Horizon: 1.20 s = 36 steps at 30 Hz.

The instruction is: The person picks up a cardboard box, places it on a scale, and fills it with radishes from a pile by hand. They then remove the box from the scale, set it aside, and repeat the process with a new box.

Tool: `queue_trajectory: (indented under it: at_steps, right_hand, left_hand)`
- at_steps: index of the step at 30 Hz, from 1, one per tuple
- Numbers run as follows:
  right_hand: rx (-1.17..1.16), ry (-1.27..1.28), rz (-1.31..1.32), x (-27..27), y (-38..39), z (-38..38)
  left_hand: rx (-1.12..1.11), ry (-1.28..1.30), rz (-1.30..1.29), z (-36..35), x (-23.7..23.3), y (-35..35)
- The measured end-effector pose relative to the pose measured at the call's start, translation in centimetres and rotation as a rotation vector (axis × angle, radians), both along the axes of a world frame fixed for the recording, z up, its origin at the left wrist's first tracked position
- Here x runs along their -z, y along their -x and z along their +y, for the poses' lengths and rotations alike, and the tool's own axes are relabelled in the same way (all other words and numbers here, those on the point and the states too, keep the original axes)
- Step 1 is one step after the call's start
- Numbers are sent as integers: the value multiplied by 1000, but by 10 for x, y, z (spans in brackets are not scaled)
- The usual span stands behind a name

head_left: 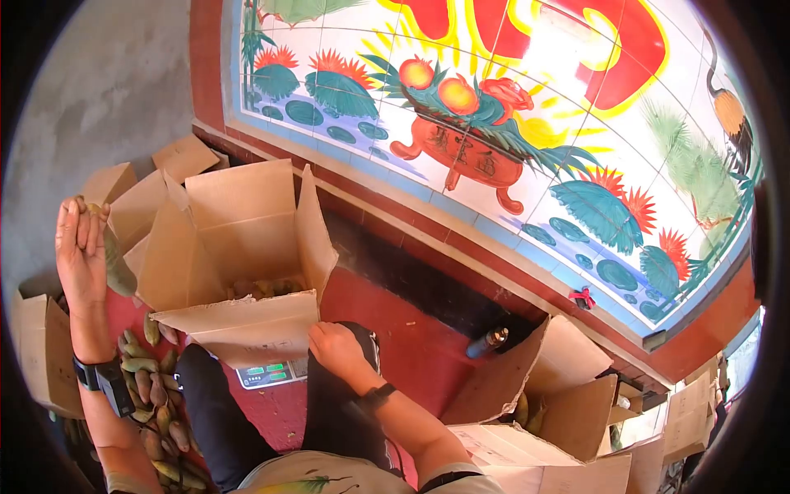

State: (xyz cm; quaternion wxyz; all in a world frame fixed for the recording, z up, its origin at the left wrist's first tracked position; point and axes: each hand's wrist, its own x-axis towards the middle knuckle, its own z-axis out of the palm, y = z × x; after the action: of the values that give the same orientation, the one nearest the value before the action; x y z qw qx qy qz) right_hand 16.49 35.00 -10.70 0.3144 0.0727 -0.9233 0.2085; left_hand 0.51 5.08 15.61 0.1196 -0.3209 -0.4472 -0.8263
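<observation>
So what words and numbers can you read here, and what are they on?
Nothing reads clearly.
Painted red pot: dark characters, too blurred.
Big red painted shape: maybe writing, cut off by the view.
Scale: green displays, digits too small.
Front box flap: faint print, too small.

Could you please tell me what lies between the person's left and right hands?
In the head view, a large open cardboard box lies between the left hand and the right hand; its front flap reaches beside the right hand.
</observation>
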Motion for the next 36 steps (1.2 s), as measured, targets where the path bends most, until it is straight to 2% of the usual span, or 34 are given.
queue_trajectory:
  at_steps: [2, 4, 6, 11, 12, 14, 17, 19, 20, 22, 23, 25, 28, 32, 34, 36]
  right_hand:
    - [-3, -1, 18, 0, 1, -1]
    - [3, -16, 17, 1, 4, -4]
    - [21, -31, 15, 2, 5, -5]
    - [6, -37, 30, 3, 7, -7]
    - [4, -39, 32, 3, 8, -7]
    - [4, -44, 26, 4, 7, -6]
    - [1, -58, 53, 1, 6, -5]
    - [7, -60, 60, -1, 4, -5]
    - [23, -60, 63, -2, 2, -5]
    - [15, -59, 56, -2, 2, -5]
    - [10, -63, 46, -3, 3, -4]
    - [2, -49, 59, -1, 4, -4]
    - [2, -29, 63, -1, 3, -6]
    - [-3, -24, 94, -2, 4, -5]
    - [-1, -33, 83, -3, 3, -5]
    - [0, -47, 74, -3, 3, -4]
  left_hand:
    - [0, -19, 11, 3, -5, -4]
    - [54, 103, 87, 11, -6, -11]
    - [68, 113, 86, 15, -7, -13]
    - [33, 52, -42, 38, -6, -20]
    - [31, 51, -41, 45, 0, -19]
    - [163, 185, -67, 60, 21, -14]
    - [148, 260, -174, 71, 60, -6]
    - [32, 660, -275, 68, 81, -1]
    - [24, 661, -275, 65, 94, 4]
    - [-119, 1093, -120, 58, 118, 13]
    - [-126, 1092, -122, 57, 124, 9]
    - [-365, 1408, 246, 58, 130, 0]
    - [-305, 1465, 109, 64, 113, -20]
    - [-359, 1389, 231, 59, 107, -34]
    - [-412, 1113, 274, 53, 106, -43]
    - [-470, 1058, 280, 40, 112, -50]
